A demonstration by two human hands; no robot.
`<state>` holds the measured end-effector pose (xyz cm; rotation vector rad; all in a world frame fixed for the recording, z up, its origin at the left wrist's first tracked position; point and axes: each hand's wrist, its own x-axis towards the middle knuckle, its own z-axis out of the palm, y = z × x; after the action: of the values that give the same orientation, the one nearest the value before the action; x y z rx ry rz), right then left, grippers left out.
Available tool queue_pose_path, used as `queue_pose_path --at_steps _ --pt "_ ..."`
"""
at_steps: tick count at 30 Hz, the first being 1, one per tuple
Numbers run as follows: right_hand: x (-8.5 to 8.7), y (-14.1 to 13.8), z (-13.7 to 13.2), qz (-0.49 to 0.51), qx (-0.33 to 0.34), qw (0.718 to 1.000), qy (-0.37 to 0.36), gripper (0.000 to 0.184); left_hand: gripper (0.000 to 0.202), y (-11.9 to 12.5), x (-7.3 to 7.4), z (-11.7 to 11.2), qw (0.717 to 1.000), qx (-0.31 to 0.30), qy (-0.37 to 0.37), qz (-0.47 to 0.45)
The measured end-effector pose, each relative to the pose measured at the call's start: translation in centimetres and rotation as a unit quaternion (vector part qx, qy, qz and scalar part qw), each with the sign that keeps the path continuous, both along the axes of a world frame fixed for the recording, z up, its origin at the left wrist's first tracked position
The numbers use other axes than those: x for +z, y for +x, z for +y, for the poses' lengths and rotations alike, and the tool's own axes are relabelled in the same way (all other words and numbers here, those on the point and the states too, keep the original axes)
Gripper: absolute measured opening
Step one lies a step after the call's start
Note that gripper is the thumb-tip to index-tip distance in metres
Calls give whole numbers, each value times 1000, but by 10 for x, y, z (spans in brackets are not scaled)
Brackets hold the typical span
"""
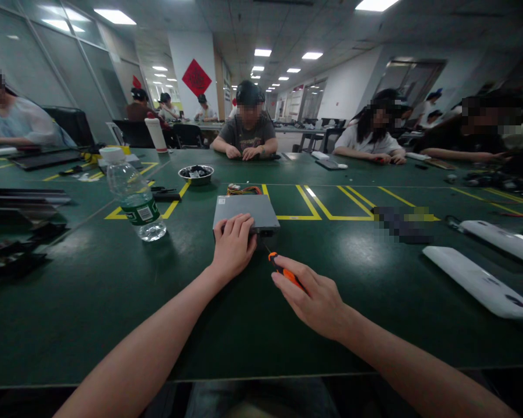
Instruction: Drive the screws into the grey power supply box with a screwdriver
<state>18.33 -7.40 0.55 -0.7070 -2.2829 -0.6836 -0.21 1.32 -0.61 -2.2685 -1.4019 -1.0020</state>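
A grey metal computer power supply (261, 210) lies on the green table in front of me, its coloured wires (246, 190) showing behind the far edge. My left hand (233, 244) rests over its near left part, fingers on the top cover and thumb at the near side, gripping it. An orange and black screwdriver (290, 276) is held in my right hand (316, 296). Its thin shaft points up and left toward the near side of the power supply, by the dark socket. Whether the tip touches the case I cannot tell.
A water bottle (140, 203) stands left of the power supply, with a metal bowl (196, 174) farther back. White plastic panels (479, 281) lie to the right. Dark parts (17, 249) lie at the left. A person (248, 130) sits across the table; others sit on both sides.
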Motion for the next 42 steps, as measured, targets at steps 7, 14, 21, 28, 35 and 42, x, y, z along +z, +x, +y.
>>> queue_pose_path --at_steps 7,14,21,28,35,42 --pt "7 -1 3 32 3 999 -2 9 32 0 0 0 1000 -4 1 -8" --pt "0 -8 -5 -35 14 998 -43 22 31 0 0 0 1000 3 0 -4" --pt "1 6 5 61 15 998 -29 23 30 1 1 0 1000 1 5 2" --pt "23 43 22 335 18 941 -32 29 31 1 -1 3 1000 -16 25 0" --pt "14 144 86 346 -254 903 15 14 32 1 0 3 999 -14 27 11" --pt "-24 249 113 350 -414 840 -19 25 31 1 -1 3 999 -12 29 16"
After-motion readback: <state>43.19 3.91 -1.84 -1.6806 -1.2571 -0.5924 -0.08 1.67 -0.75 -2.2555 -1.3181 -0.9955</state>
